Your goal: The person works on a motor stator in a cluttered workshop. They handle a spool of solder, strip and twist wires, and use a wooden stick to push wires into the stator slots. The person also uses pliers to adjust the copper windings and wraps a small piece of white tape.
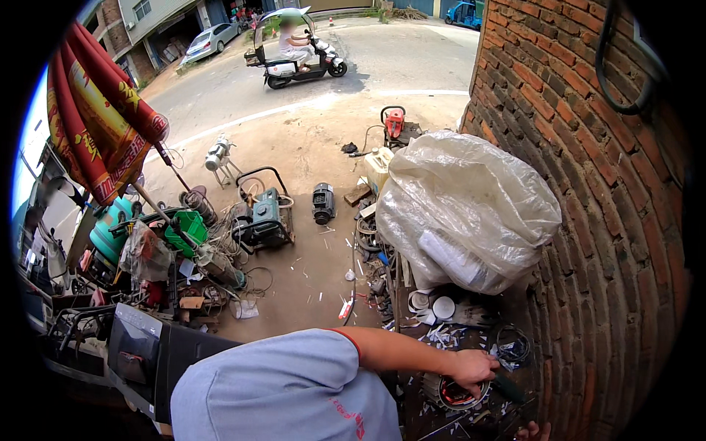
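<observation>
My left hand (473, 366) reaches into a round metal housing (447, 393) with reddish windings inside, at the lower right; its fingers are curled, and what they grip is hidden. Just right of it lies a dark green tool handle (509, 386). My right hand (532, 431) shows only at the lower edge, fingers slightly apart with nothing visible between them. Around the housing are white scraps (445, 336), a coil of dark wire (513, 343) and white round containers (444, 308).
A plastic-wrapped bundle (467, 206) stands by a brick wall (603, 257). A small motor (323, 203), green generator (265, 217), red machine (394, 122) and cluttered tools with a green crate (184, 232) occupy the ground. A scooter rider (294, 51) is on the road.
</observation>
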A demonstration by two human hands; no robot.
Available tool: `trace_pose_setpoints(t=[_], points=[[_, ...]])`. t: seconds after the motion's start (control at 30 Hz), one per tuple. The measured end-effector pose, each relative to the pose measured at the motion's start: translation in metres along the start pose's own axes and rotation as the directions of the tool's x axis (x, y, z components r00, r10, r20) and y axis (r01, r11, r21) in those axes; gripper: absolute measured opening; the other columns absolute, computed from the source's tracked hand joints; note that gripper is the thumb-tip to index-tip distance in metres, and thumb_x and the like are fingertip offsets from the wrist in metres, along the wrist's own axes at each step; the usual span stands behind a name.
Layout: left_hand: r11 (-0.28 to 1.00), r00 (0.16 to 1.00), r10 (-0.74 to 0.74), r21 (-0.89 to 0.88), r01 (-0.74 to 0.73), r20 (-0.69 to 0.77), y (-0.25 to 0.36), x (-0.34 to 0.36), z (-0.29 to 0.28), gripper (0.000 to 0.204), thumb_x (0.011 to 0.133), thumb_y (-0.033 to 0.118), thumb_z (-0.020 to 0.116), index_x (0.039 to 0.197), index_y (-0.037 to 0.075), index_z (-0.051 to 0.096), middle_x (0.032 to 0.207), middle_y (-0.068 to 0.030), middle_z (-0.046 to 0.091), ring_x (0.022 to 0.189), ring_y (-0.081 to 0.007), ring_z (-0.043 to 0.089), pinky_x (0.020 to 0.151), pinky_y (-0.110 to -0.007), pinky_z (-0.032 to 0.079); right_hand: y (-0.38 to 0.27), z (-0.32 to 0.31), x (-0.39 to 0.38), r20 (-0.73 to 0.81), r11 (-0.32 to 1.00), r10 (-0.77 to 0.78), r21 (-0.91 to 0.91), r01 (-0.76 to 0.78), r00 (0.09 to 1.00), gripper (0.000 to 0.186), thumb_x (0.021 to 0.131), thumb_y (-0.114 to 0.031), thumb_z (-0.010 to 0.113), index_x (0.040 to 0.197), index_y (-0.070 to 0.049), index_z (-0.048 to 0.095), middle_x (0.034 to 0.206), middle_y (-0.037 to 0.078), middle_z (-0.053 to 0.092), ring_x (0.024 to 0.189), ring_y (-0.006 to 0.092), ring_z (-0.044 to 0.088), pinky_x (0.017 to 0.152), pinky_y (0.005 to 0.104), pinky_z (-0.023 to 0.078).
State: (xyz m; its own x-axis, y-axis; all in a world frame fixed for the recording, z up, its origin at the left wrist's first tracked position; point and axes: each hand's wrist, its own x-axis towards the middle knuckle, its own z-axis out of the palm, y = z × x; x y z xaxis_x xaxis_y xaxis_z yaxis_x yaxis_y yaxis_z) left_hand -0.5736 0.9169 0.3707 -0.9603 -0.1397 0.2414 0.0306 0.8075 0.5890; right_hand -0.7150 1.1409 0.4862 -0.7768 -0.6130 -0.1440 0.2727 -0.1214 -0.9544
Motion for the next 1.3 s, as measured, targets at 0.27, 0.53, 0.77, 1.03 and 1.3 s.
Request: trace_pose_setpoints(t=[0.27, 0.53, 0.77, 1.03, 1.3], points=[[0.998, 1.000, -0.018, 0.059, 0.018, 0.004, 0.004, -0.001, -0.009, 0.050, 0.077, 0.051, 0.070, 0.092, 0.003, 0.063, 0.103, -0.0135, 0.060, 0.098, -0.0328, 0.059, 0.084, -0.044, 0.048, -0.024, -0.004, -0.011, 0.039, 0.601, -0.484, -0.711, 0.364, 0.874, 0.041, 0.106, -0.035, 0.034, 0.114, 0.001, 0.052, 0.071, 0.001, 0.048, 0.060, 0.0082, 0.037, 0.055, 0.0245, 0.031], [0.996, 0.999, 0.033, 0.090, -0.030, -0.036, -0.002, 0.002, -0.009, 0.052, 0.078, 0.051, 0.071, 0.086, 0.000, 0.061, 0.093, -0.0140, 0.061, 0.092, -0.0336, 0.059, 0.083, -0.042, 0.048, -0.034, 0.007, -0.030, 0.204, 0.422, -0.651, -0.704, 0.571, 0.732, 0.039, 0.096, -0.026, 0.048, 0.080, 0.005, 0.067, 0.071, 0.015, 0.067, 0.059, 0.0255, 0.061, 0.060, 0.0339, 0.049], [0.996, 1.000, 0.006, 0.092, -0.008, 0.012, 0.001, 0.004, -0.014, 0.052, 0.078, 0.049, 0.071, 0.088, -0.001, 0.062, 0.096, -0.0145, 0.062, 0.095, -0.0336, 0.059, 0.087, -0.042, 0.048, -0.053, 0.031, -0.019, 0.569, 0.352, -0.568, -0.485, 0.800, 0.595, 0.044, 0.098, -0.033, 0.052, 0.079, 0.005, 0.065, 0.055, 0.007, 0.055, 0.048, 0.0199, 0.053, 0.049, 0.0309, 0.040], [0.994, 0.999, -0.020, 0.107, 0.017, 0.031, 0.002, 0.004, -0.015, 0.053, 0.078, 0.050, 0.071, 0.091, -0.001, 0.062, 0.098, -0.0145, 0.063, 0.097, -0.0336, 0.059, 0.086, -0.043, 0.048, -0.073, 0.063, -0.005, 0.887, 0.212, -0.174, -0.390, 0.896, 0.427, 0.021, 0.080, -0.017, 0.076, 0.086, -0.002, 0.064, 0.065, 0.007, 0.060, 0.054, 0.0245, 0.055, 0.051, 0.0335, 0.040], [0.995, 1.000, -0.012, 0.101, 0.009, 0.027, 0.001, 0.004, -0.013, 0.056, 0.078, 0.052, 0.071, 0.092, -0.002, 0.063, 0.101, -0.0138, 0.064, 0.097, -0.0332, 0.060, 0.087, -0.042, 0.048, -0.076, 0.076, 0.032, 0.780, 0.358, -0.246, -0.479, 0.802, 0.576, 0.019, 0.089, -0.013, 0.066, 0.073, -0.003, 0.060, 0.058, 0.007, 0.054, 0.052, 0.0264, 0.052, 0.053, 0.0349, 0.041]])
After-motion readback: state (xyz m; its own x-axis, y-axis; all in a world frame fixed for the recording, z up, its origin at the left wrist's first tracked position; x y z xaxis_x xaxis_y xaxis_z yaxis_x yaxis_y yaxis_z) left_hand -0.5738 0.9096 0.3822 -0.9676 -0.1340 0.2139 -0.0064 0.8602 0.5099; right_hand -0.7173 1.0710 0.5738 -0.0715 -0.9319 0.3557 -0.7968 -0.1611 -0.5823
